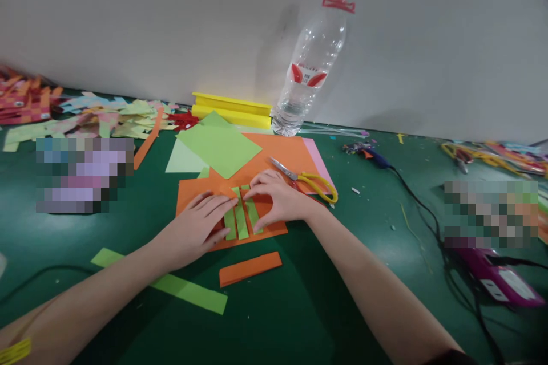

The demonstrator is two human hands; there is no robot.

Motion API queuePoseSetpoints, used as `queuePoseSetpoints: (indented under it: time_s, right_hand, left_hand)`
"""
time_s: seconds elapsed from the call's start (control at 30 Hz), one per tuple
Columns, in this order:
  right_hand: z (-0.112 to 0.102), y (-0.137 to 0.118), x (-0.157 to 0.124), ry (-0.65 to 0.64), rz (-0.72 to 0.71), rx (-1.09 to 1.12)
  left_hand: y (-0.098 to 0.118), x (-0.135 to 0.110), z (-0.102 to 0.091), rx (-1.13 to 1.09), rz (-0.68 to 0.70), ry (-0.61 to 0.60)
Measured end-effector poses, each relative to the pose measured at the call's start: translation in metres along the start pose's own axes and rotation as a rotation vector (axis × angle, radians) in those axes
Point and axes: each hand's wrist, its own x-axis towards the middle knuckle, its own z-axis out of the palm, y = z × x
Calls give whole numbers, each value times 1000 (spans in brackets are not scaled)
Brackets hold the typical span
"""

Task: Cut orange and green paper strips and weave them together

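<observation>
An orange paper sheet [192, 191] lies on the green table, with light green strips [240, 221] woven through its slits. My left hand [201, 225] lies flat on the sheet, fingers stretched toward the strips. My right hand [274, 201] rests on the right of the strips, its fingers spread and pressing on them. Neither hand holds anything.
A loose orange strip [250, 268] and a long green strip [171, 284] lie near me. Yellow-handled scissors [308, 181], green paper squares [218, 145], a larger orange sheet [282, 154], a plastic bottle [314, 57], a yellow box [231, 109], paper scraps [85, 117] and cables [428, 222] surround the work.
</observation>
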Motion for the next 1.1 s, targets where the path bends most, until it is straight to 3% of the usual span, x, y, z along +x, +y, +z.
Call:
queuePoseSetpoints:
  time_s: [0.57,1.1]
  right_hand:
    - [-4,-2,1,-86,29,24]
    - [-1,1,3,-60,41,70]
  left_hand:
    - [1,1,-1,-21,-1,-21]
    - [2,1,-2,-14,2,-26]
